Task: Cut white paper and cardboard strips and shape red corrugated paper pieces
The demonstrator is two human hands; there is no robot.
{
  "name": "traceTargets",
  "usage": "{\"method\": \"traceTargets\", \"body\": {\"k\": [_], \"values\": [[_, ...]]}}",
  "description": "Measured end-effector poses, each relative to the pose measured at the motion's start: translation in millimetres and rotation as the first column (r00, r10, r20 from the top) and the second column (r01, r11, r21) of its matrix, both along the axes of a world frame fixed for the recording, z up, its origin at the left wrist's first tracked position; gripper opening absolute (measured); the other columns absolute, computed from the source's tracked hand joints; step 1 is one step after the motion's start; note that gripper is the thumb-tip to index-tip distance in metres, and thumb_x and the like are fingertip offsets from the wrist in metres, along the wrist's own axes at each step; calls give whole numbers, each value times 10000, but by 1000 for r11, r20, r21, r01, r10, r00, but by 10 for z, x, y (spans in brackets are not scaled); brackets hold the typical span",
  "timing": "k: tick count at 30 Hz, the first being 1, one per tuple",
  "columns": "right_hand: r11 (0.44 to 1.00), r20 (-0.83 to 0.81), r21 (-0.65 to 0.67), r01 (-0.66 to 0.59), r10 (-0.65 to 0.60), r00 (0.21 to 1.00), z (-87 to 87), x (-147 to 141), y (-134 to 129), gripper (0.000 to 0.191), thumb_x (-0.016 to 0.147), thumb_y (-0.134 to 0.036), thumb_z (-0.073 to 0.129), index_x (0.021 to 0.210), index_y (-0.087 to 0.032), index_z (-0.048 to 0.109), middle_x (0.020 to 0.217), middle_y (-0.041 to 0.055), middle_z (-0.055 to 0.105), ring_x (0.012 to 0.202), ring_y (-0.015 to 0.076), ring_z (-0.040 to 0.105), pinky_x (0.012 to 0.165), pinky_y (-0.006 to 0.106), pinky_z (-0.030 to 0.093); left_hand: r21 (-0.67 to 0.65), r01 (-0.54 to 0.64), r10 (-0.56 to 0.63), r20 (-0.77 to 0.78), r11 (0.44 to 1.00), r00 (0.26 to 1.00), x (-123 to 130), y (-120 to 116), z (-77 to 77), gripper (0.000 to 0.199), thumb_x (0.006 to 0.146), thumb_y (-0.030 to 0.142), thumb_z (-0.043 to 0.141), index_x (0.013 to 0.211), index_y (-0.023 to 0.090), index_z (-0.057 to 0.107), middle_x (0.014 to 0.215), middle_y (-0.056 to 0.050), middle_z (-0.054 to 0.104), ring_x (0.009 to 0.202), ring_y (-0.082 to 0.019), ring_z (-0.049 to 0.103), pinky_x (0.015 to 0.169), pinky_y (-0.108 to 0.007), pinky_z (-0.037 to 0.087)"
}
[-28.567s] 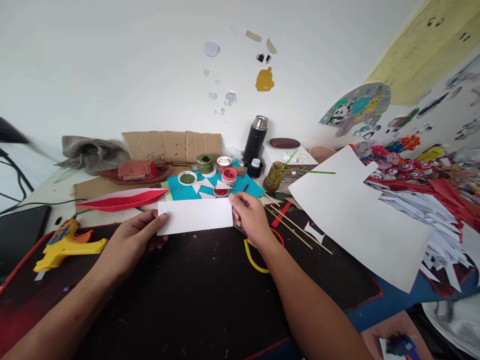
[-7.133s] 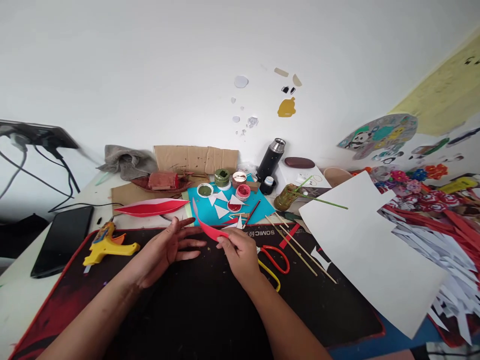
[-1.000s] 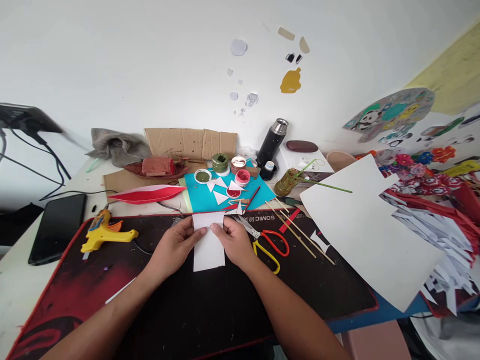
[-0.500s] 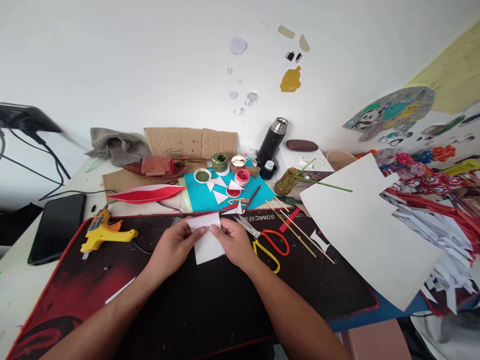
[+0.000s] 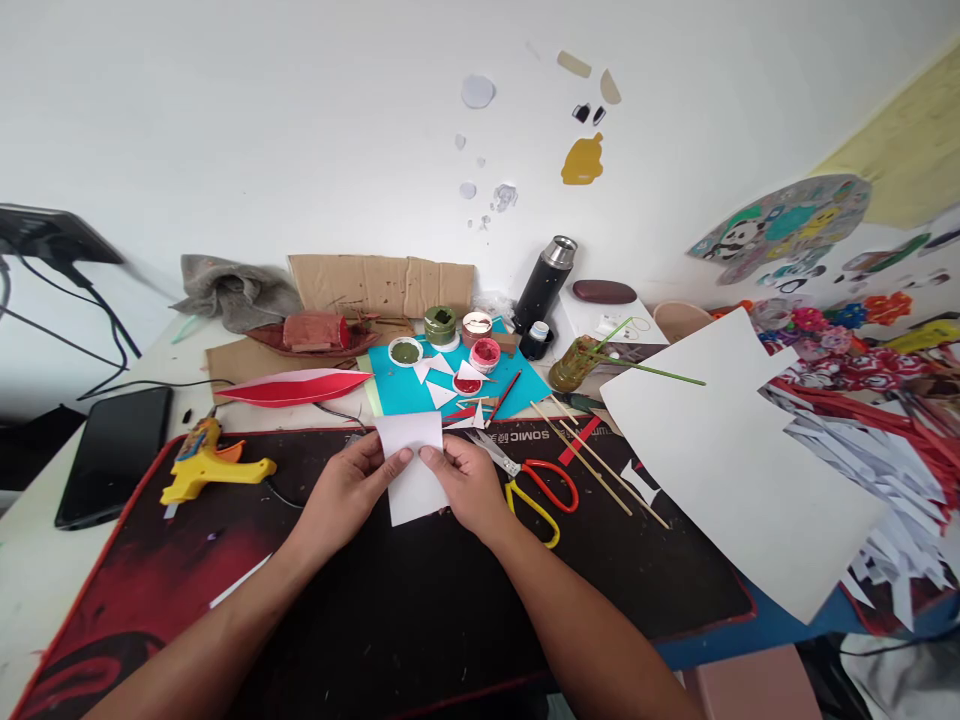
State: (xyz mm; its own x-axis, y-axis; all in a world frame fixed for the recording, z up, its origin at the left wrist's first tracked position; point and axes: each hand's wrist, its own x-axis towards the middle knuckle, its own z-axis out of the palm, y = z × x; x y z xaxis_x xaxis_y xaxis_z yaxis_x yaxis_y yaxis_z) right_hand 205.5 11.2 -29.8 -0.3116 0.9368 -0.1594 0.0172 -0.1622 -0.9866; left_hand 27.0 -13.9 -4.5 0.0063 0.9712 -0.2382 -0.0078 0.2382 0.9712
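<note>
A small white sheet of paper [image 5: 417, 496] is held up above the dark mat, pinched at its two sides. My left hand [image 5: 351, 488] grips its left edge, thumb on the near face and fingers behind. On the right edge, my right hand [image 5: 470, 484] holds it the same way. Both thumbs almost meet near the sheet's middle. Scissors with red and yellow handles [image 5: 534, 484] lie open just right of my right hand. Beyond the paper are white paper scraps [image 5: 441, 394] and a red pencil-like stick [image 5: 504, 396] on a blue sheet [image 5: 385, 377].
A yellow glue gun [image 5: 214, 465] and a phone [image 5: 112, 455] lie on the left. Open paint jars [image 5: 440, 327], a black thermos [image 5: 545, 284] and a jar of murky liquid [image 5: 574, 364] stand at the back. Thin wooden sticks [image 5: 598, 470] and a large white sheet [image 5: 739, 465] are on the right.
The paper's top part has tilted up, so more of its white face shows above my thumbs. Both hands have barely moved and keep their hold.
</note>
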Motion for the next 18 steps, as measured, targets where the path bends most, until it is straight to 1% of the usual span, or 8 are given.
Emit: {"method": "traceTargets", "body": {"k": [1,3,5,8,10,13,16,18], "values": [[1000,-4,15,10,-9,1000,11,4,5,415,930,-588,682,826,-189,648,660,-18,569,558,138,511,492,249,381,-19,13,-12,22,1000,1000,0,-4,0,548,775,639,847,1079,199,725,1019,-84,831,864,-281,759,767,-364,620],[999,-20,30,16,-15,1000,36,11,13,418,928,-595,689,844,-187,660,660,-19,578,554,136,522,491,247,395,-50,43,-40,45,998,998,-6,-14,5,585,766,637,858,1123,195,717,1032,-94,838,875,-298,774,776,-385,630],[1000,-55,-11,-18,18,998,58,16,18,447,921,-636,686,894,-190,662,654,-23,597,516,142,551,456,249,411,-51,52,-50,49,997,998,-12,-23,12,583,766,634,859,1121,195,714,997,-88,839,834,-291,773,751,-381,631],[990,-108,-87,-108,99,989,65,18,13,510,922,-695,663,999,-191,653,659,-20,647,464,161,621,395,241,423,-2,25,-25,10,1000,1000,-21,-30,26,526,788,630,842,1063,202,709,907,-59,821,749,-259,747,687,-351,616],[985,-108,-101,-143,132,985,49,14,5,526,920,-699,674,1020,-183,655,668,-16,667,454,154,648,381,217,415,42,14,-12,-52,999,999,-33,-31,36,462,813,618,826,983,209,694,833,-33,793,690,-232,714,649,-328,598],[983,-81,-113,-143,134,988,5,2,-5,518,910,-685,704,989,-175,665,654,-18,671,436,135,649,379,193,415,94,30,-15,-158,995,987,-60,-31,47,405,855,597,794,865,216,656,739,-5,742,645,-205,675,631,-301,575],[987,-54,-112,-113,107,993,-34,-17,-9,498,906,-672,715,874,-181,640,588,-31,637,418,129,634,377,186,418,100,58,-36,-210,993,977,-78,-29,52,393,882,594,763,878,211,676,748,-11,751,658,-205,676,604,-280,543],[989,-48,-104,-101,97,994,-38,-28,-11,491,909,-661,713,831,-183,632,566,-33,624,408,124,620,376,186,416,97,59,-36,-224,994,974,-71,-25,54,402,885,604,754,885,208,686,761,-19,765,653,-201,669,583,-271,521]]}}
